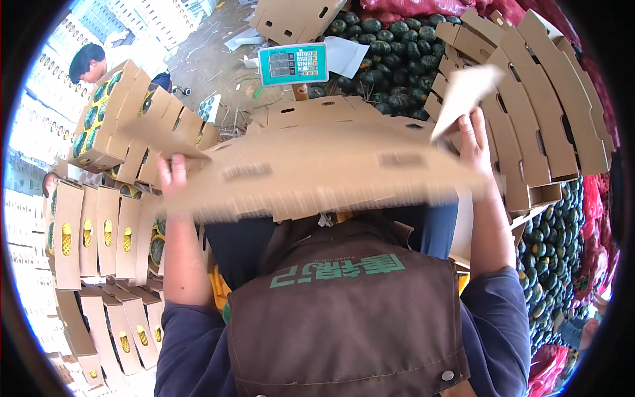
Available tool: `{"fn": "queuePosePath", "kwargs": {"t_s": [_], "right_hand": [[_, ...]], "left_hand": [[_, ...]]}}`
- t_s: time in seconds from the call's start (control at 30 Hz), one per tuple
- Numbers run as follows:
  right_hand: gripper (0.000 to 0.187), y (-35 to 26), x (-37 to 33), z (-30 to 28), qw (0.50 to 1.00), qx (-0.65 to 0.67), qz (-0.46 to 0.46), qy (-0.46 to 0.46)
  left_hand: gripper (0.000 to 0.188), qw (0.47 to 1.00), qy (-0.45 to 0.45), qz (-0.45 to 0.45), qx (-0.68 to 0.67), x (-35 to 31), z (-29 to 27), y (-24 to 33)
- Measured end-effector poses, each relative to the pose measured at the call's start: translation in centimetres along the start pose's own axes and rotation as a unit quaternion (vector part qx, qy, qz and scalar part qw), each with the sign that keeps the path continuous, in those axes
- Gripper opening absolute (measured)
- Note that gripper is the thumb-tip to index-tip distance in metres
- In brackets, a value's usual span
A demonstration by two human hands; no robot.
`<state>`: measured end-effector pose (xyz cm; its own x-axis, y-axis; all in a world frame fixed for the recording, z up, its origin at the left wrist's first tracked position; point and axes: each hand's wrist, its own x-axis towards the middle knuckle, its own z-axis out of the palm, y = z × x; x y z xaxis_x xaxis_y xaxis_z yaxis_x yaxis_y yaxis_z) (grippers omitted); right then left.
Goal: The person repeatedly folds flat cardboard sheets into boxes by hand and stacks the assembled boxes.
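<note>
A brown cardboard carton point(331, 169) spans the space in front of my lap, tilted and smeared by motion. Slotted hand holes show along its near side. My left hand point(173, 173) grips its left end, with fingertips over the edge beside a raised flap. At the right end, my right hand point(473, 135) holds the carton next to an upright flap point(466, 96), its fingers pointing up. Both thumbs are hidden. Beyond the carton, more cardboard point(311, 118) lies just below a teal scale display point(294, 64).
Dark green squashes point(397, 56) are heaped ahead and at the lower right point(549, 251), near red mesh sacks point(592, 225). Empty cartons point(529, 99) stand nested at right. Packed cartons with yellow netting point(99, 228) line the left, where a person point(129, 59) bends behind a carton.
</note>
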<state>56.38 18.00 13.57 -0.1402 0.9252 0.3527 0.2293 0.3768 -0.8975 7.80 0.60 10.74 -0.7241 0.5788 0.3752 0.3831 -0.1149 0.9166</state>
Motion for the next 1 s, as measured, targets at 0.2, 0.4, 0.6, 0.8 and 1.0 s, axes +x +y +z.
{"fn": "queuePosePath", "kwargs": {"t_s": [0.2,0.4,0.6,0.8,1.0], "right_hand": [[0.046,-0.6,-6.3,-0.6,0.755,-0.37,-0.25,-0.48],[0.052,-2.5,-7.4,-0.9,0.736,-0.312,-0.261,-0.541],[0.038,-1.4,-10.2,2.5,0.98,0.16,-0.018,-0.117],[0.054,-2.0,-7.9,3.7,0.856,-0.381,-0.29,-0.196],[0.048,-3.0,-6.5,6.7,0.706,-0.312,-0.064,-0.633]], "left_hand": [[0.04,0.513,-0.658,0.202,0.512,-6.9,2.9,10.1],[0.035,0.558,-0.667,0.329,0.369,-9.2,0.4,5.3],[0.053,0.881,-0.286,-0.172,-0.335,-10.5,1.6,3.2],[0.038,0.84,-0.293,0.344,0.3,-10.5,4.7,5.7],[0.048,0.56,-0.706,0.111,0.42,-12.0,8.1,8.5]]}}
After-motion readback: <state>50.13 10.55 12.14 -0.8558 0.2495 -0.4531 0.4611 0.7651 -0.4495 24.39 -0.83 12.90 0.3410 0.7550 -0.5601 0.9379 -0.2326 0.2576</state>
